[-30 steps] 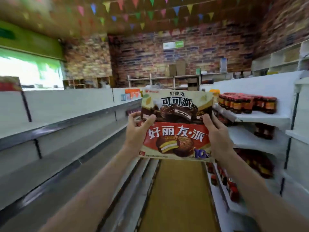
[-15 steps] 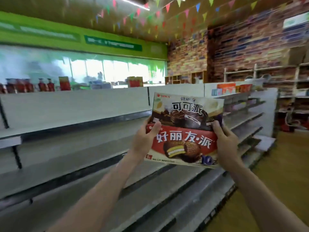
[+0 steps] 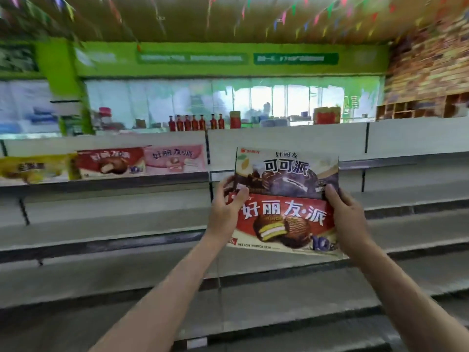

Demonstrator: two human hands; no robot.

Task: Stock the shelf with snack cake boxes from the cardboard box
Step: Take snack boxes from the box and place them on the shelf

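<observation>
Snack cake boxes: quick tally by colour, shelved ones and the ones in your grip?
Red: 2, one on the shelf, one in front between the left hand and right hand
Dark cocoa: 1, held behind it
Pink: 1, shelved
Yellow: 1, shelved
Total: 5

Long grey shelving tiers point(image 3: 101, 219) run across the room. Behind them, bright windows point(image 3: 266, 100) sit under a green wall band point(image 3: 203, 59). A brick wall point(image 3: 429, 72) stands right; coloured pennants point(image 3: 317, 16) hang from the ceiling.
</observation>
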